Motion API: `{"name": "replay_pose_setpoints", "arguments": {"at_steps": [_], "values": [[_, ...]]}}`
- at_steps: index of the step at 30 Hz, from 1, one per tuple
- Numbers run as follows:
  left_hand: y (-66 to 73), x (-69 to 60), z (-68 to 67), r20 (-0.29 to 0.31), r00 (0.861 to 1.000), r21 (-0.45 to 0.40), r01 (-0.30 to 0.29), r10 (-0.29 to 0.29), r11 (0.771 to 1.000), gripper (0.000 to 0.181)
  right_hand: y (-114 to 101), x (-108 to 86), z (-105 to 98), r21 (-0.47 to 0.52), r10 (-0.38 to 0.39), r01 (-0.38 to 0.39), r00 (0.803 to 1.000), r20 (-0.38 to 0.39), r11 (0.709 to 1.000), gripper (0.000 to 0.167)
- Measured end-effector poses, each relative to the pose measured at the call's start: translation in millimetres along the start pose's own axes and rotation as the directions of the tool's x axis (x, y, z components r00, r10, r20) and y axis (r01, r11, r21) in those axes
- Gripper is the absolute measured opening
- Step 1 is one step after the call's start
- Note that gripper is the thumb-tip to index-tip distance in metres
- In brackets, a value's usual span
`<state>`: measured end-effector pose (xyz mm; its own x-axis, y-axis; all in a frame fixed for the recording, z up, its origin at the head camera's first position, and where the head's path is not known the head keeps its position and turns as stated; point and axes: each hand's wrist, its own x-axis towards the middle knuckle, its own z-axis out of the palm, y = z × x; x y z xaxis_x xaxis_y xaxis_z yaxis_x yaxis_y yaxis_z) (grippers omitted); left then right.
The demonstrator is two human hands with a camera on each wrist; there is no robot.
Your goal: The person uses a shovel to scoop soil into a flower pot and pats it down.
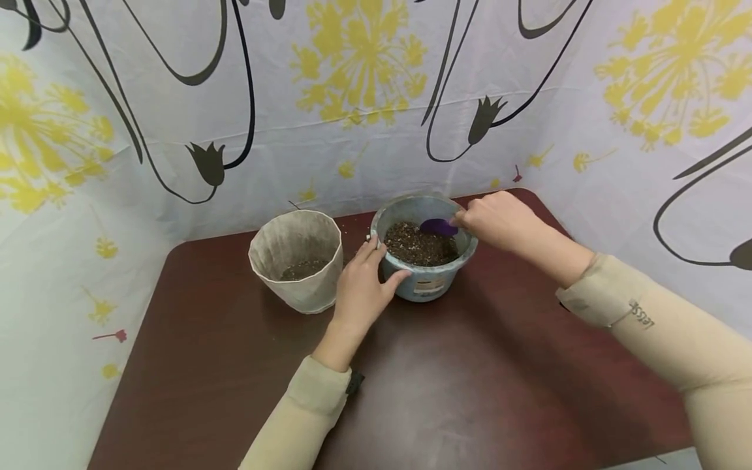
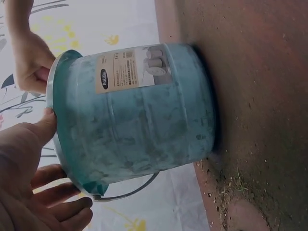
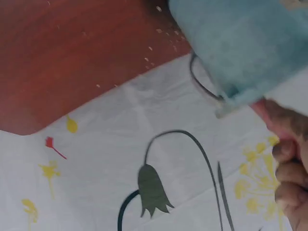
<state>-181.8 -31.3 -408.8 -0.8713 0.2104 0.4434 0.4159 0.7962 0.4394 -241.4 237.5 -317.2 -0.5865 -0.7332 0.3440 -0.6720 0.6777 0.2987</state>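
Note:
A blue bucket [image 1: 431,277] holds dark soil [image 1: 420,245]; it stands upright near the table's back edge. My left hand [image 1: 363,284] rests against the left front of its rim, thumb and fingers spread. In the left wrist view, the thumb [image 2: 47,126] touches the rim beside a paper label [image 2: 120,70]. Across the bucket, my right hand [image 1: 499,219] grips a small purple trowel [image 1: 439,226], whose blade is down at the soil. The right wrist view shows curled fingers [image 3: 291,175] round its pinkish handle [image 3: 261,108]. Soil hides the blade's tip.
Left of the bucket stands an off-white plant pot [image 1: 311,294] with a little soil at its bottom. Both are on a dark red table [image 1: 223,365]. Soil crumbs [image 2: 236,187] lie near the bucket. Printed cloth [image 1: 329,156] hangs behind the table.

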Motion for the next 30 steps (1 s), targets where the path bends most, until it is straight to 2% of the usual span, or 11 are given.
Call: {"name": "replay_pose_setpoints", "arguments": {"at_steps": [2,4,7,9,13,15,17,20,24,26,30], "values": [[0.9,-0.1,0.3,-0.009,1.000,0.009,0.005,-0.005,1.000,0.070,2,3.2,-9,0.072,0.012,-0.022,0.991,0.137,0.997,0.016],[1.5,-0.1,0.7,-0.012,1.000,0.009,0.007,-0.007,1.000,0.070,5,5.6,-16,0.161,0.039,-0.083,0.965,0.260,0.983,0.013],[2.6,0.1,0.5,-0.011,1.000,0.000,0.002,-0.002,1.000,0.070,12,5.7,-20,0.282,0.062,-0.176,0.926,0.373,0.943,0.013],[3.1,0.2,0.1,-0.010,1.000,-0.011,-0.001,0.001,1.000,0.070,18,3.6,-20,0.362,0.035,-0.189,0.920,0.390,0.913,0.014],[3.0,-0.1,-0.8,-0.015,1.000,-0.022,-0.001,0.001,1.000,0.070,31,-2.1,-13,0.501,-0.069,-0.110,0.943,0.326,0.859,0.018],[2.5,-0.2,-0.9,-0.019,1.000,-0.026,-0.002,0.001,1.000,0.070,34,-3.8,-8,0.563,-0.079,-0.120,0.946,0.316,0.817,0.017],[2.9,-0.3,-0.8,-0.019,1.000,-0.028,-0.004,0.004,1.000,0.070,35,-6.4,-3,0.610,-0.034,-0.199,0.937,0.348,0.767,0.015],[3.4,0.0,-0.5,-0.020,1.000,-0.035,-0.009,0.008,0.999,0.070,33,-9.3,2,0.638,0.072,-0.355,0.902,0.425,0.683,0.014],[3.7,-0.3,-1.4,-0.016,1.000,-0.045,-0.001,0.001,0.999,0.071,29,-13.3,7,0.635,0.164,-0.447,0.876,0.454,0.630,0.013],[3.7,-0.7,-1.8,-0.010,1.000,-0.043,0.007,-0.008,0.999,0.071,27,-16.6,10,0.643,0.207,-0.493,0.859,0.469,0.586,0.014],[3.3,-1.1,-2.3,-0.007,1.000,-0.031,0.004,-0.004,1.000,0.071,23,-26.9,16,0.684,0.291,-0.583,0.812,0.506,0.438,0.017]]}}
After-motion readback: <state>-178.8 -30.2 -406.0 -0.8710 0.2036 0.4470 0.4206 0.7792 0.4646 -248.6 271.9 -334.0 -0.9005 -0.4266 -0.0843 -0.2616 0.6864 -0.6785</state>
